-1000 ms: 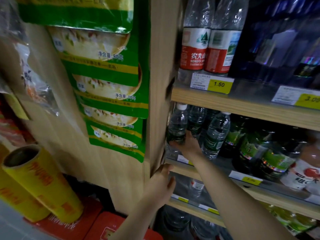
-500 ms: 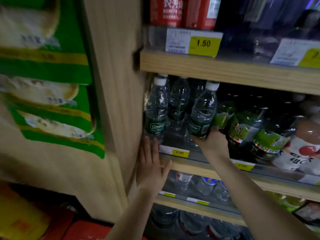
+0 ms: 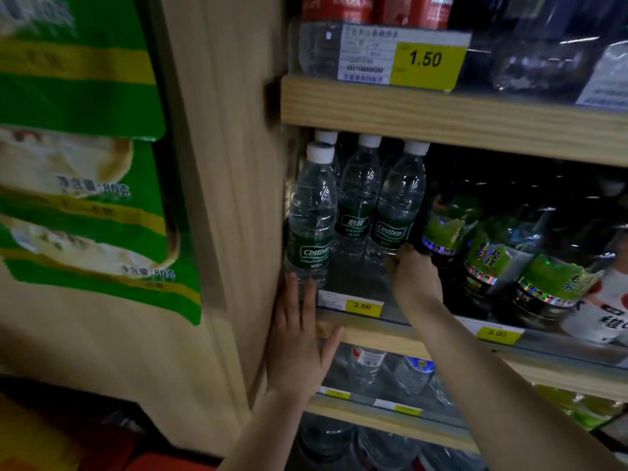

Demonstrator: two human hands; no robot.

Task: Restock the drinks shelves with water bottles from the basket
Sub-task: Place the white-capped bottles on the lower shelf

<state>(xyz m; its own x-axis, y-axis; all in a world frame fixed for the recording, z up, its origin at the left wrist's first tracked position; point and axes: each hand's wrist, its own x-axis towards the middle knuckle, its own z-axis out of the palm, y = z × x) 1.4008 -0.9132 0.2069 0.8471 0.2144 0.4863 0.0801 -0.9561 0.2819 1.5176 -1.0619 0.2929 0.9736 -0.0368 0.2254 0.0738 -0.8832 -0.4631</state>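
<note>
Two hands work at the middle shelf [image 3: 441,348]. The right hand [image 3: 413,280] reaches in over the shelf lip, and its fingers [image 3: 396,258] curl round the base of a Cestbon water bottle [image 3: 396,212], the rightmost of the front green-labelled ones; the grip looks like a hold from below and behind, though the fingertips are hidden by the bottle, so how tightly they close is hard to say. The left hand [image 3: 297,341] lies flat and open against the shelf's front edge at the left corner, its fingers straight and pointing up, the tips touching the bottom of the left front Cestbon bottle [image 3: 311,219] beside the wooden side panel [image 3: 224,198].

Between those two bottles stands a third green-labelled bottle [image 3: 356,202], set a little further back, and a fourth white cap [image 3: 326,137] shows behind the left one. All stand upright. A yellow 2.00 price tag [image 3: 362,306] sits on the lip below them.

To the right on the same shelf are dark bottles with bright green labels [image 3: 489,260]. On the shelf above, a 1.50 price tag [image 3: 426,64] fronts red-labelled bottles [image 3: 373,6]. Lower shelves hold more clear bottles [image 3: 367,365]. Green snack packets [image 3: 85,164] hang on the side panel at left.
</note>
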